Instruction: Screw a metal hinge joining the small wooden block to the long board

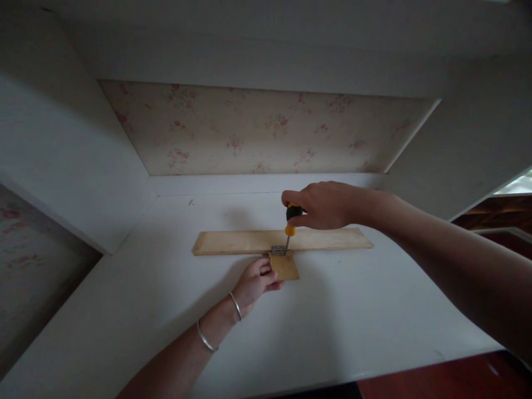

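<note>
In my right hand (pixel 326 205) is a screwdriver (pixel 293 215) with a black and yellow handle, held nearly upright. Its tip meets the right part of a small metal hinge (pixel 277 250). The hinge lies where a long, pale wooden board (pixel 233 241) joins a small square wooden piece (pixel 286 268). My left hand (pixel 256 281) grips that square piece by its left side and from below. Two silver bangles circle the left wrist. Whether a screw sits under the tip is too small to see.
The board lies on a white surface (pixel 158 299) with white side walls. Floral wallpaper (pixel 266 130) covers the back. Two tiny dark objects (pixel 191 203), perhaps screws, lie at the back left. A red surface (pixel 440 379) shows below the front edge.
</note>
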Demonstrator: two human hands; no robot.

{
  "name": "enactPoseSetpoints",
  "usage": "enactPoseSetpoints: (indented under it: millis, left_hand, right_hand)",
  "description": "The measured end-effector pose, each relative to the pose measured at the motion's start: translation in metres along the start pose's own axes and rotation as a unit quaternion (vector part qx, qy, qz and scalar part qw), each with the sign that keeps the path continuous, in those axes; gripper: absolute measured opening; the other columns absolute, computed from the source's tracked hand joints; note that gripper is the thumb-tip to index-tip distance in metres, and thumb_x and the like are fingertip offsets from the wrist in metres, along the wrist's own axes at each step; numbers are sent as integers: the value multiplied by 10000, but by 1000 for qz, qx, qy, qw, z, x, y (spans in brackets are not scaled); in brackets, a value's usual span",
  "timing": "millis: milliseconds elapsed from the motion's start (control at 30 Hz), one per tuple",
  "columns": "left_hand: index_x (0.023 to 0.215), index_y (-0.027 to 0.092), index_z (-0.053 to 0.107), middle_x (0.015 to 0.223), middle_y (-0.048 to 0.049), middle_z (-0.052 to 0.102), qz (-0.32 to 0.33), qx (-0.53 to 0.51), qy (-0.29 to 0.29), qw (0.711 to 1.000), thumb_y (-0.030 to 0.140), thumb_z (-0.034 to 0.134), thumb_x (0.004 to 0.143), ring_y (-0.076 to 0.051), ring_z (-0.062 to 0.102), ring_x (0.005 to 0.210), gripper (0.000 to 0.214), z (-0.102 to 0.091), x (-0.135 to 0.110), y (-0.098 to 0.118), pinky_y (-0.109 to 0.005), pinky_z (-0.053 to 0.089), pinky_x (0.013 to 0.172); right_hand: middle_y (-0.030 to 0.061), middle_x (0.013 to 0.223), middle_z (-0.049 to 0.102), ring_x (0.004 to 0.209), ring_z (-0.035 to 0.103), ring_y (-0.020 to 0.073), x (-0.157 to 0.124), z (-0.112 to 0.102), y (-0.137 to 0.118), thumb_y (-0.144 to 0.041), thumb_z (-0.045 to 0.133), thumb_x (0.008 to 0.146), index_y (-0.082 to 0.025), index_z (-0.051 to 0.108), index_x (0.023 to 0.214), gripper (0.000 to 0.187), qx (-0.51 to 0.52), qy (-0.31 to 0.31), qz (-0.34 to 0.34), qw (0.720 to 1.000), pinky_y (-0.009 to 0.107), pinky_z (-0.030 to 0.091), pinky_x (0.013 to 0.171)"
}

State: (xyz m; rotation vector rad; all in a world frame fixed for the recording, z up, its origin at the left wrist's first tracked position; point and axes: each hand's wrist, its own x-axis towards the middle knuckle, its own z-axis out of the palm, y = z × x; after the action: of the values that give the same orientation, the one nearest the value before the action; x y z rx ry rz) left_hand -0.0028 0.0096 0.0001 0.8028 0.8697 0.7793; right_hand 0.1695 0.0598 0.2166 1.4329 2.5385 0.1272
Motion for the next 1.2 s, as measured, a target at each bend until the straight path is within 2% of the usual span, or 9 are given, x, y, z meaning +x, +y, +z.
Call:
enactPoseSetpoints:
  millis: [100, 233, 367, 433, 533, 600, 700, 867, 1200]
  left_hand:
    - [1046, 98, 573, 1059, -156, 642, 2, -1, -4, 1000, 87, 623, 765, -161, 653, 764, 285, 0, -1, 0, -293, 535, 727]
    - [1052, 104, 573, 1047, -150, 648, 9, -3, -7, 1000, 91, 626, 762, -163, 652, 769, 295, -2, 0, -1, -292, 534, 722]
    - [1031, 108, 579, 1039, -146, 652, 10, 0, -9, 1000, 100, 633, 760, -161, 652, 760, 277, -3, 1, -2, -292, 533, 724]
    - [1036, 108, 572, 1047, -147, 649, 7, 3, -4, 1000, 87, 614, 764, -163, 653, 761, 276, -2, 1, -2, -292, 534, 720]
    - [1051, 104, 561, 1062, -154, 643, 4, 5, -2, 1000, 78, 599, 771, -163, 655, 761, 284, -2, 1, -2, -291, 536, 713]
    - [1055, 101, 560, 1066, -157, 640, 5, 6, -3, 1000, 83, 599, 774, -165, 655, 763, 284, -2, 1, -2, -290, 536, 710]
    - [1049, 103, 569, 1063, -153, 638, 7, 2, -5, 1000, 87, 615, 764, -166, 653, 768, 289, -2, 1, -2, -296, 536, 718]
    - [1013, 109, 592, 1025, -146, 644, 11, -7, -4, 1000, 110, 661, 742, -164, 647, 755, 280, -2, 1, -2, -312, 535, 724]
    - [1042, 102, 575, 1048, -151, 643, 5, 3, -2, 1000, 74, 600, 767, -168, 648, 771, 278, -1, 0, -1, -304, 537, 726]
  right_hand:
    - [139, 894, 667, 795, 617, 281, 1, -2, -1, -695, 350, 802, -202, 579, 1049, 597, -51, 14, 47, 998, 331, 354, 625]
    - [90, 1034, 657, 808, 617, 241, 0, -4, -1, -610, 428, 811, -260, 475, 1214, 536, 13, 7, -11, 1000, 305, 353, 603]
    - [143, 904, 665, 782, 617, 283, -1, -5, -1, -636, 391, 817, -204, 600, 1020, 521, -49, 1, 36, 998, 336, 355, 605]
    - [143, 945, 664, 809, 618, 294, -1, -4, -1, -661, 366, 817, -209, 584, 1079, 565, -47, 15, 37, 998, 346, 364, 620]
    - [96, 1036, 656, 817, 620, 254, 0, -3, 0, -601, 407, 826, -259, 504, 1199, 515, 4, 6, -14, 1000, 320, 370, 613]
    - [105, 955, 667, 784, 622, 254, 0, -3, -1, -602, 385, 834, -239, 570, 1093, 483, -15, -3, -1, 1000, 320, 365, 604]
    - [129, 848, 667, 761, 624, 275, 1, -2, -1, -670, 321, 828, -205, 618, 953, 566, -59, 7, 43, 997, 329, 356, 598]
    - [64, 1064, 656, 796, 619, 232, -1, 2, 4, -593, 454, 802, -268, 454, 1219, 529, 20, 20, -5, 1000, 289, 332, 565]
    - [72, 909, 669, 732, 606, 232, 4, 7, 7, -577, 431, 811, -246, 520, 1103, 450, -25, 25, -3, 999, 286, 289, 533]
